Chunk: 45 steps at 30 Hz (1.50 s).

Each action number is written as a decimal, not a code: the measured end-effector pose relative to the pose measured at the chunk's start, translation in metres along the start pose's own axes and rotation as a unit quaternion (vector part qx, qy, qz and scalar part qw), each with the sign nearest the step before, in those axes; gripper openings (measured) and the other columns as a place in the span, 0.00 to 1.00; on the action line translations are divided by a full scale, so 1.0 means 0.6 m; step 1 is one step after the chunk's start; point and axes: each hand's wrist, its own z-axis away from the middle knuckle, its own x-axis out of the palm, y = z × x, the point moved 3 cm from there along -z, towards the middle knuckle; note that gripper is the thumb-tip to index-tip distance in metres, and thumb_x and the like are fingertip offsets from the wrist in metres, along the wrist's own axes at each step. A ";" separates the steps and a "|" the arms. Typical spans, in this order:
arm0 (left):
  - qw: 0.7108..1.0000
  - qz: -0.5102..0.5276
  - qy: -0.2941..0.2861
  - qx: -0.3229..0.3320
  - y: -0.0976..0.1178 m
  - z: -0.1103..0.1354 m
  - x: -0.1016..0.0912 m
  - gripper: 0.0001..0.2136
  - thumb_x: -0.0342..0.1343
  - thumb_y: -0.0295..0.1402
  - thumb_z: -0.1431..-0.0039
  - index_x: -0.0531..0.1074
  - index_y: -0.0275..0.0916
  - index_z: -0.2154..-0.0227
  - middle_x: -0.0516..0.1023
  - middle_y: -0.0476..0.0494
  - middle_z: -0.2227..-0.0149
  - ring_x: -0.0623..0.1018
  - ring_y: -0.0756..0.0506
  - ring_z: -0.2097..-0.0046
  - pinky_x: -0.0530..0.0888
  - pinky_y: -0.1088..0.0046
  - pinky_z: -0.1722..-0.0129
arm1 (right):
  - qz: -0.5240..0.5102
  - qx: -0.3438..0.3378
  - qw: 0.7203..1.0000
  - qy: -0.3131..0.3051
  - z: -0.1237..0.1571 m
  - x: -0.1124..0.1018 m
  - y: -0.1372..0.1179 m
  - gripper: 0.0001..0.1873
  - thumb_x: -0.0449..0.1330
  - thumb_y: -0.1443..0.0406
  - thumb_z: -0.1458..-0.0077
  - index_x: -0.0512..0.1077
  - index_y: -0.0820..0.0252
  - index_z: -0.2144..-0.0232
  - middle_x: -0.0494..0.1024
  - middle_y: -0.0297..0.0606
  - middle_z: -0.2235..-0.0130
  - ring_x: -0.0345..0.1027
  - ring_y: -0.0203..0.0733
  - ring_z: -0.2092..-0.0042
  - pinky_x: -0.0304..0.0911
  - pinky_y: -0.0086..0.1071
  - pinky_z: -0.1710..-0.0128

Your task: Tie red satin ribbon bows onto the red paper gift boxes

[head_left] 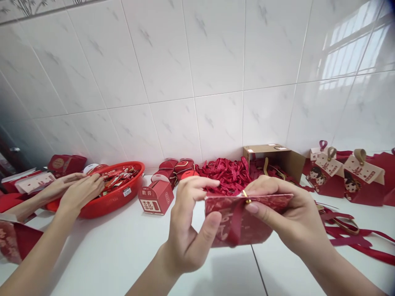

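In front of the ribbon pile [226, 170], I see a red gift box [253, 230] held up, a ribbon down its face. The right hand [304, 220] pinches its top edge beside a gold bead [248, 201]; the left hand [187, 236] has thumb and fingers spread around its end, contact unclear to me. Left of the pile, a co-worker's 2 hands [78, 193] meet at a red basin [108, 207] of small packets.

I get a bright, cool picture — barred-window glare [348, 53] shines off the glossy white marbled wall tiles [216, 53] above and beyond the right hand [293, 209]. Below the dark-red printed card box [254, 235] it pinches, soft shadow [226, 271] greys the smooth white tabletop [120, 255] — the box's lettering smears, and the tile lines splay outward.
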 end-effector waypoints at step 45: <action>0.979 0.063 -0.169 -0.091 0.033 -0.025 -0.032 0.11 0.58 0.22 0.45 0.78 0.43 0.63 0.75 0.42 0.63 0.77 0.47 0.62 0.78 0.74 0.64 | 0.123 -0.254 0.945 -0.167 0.000 0.015 -0.048 0.09 0.62 0.76 0.55 0.72 0.61 0.70 0.75 0.38 0.74 0.68 0.36 0.73 0.65 0.29 0.75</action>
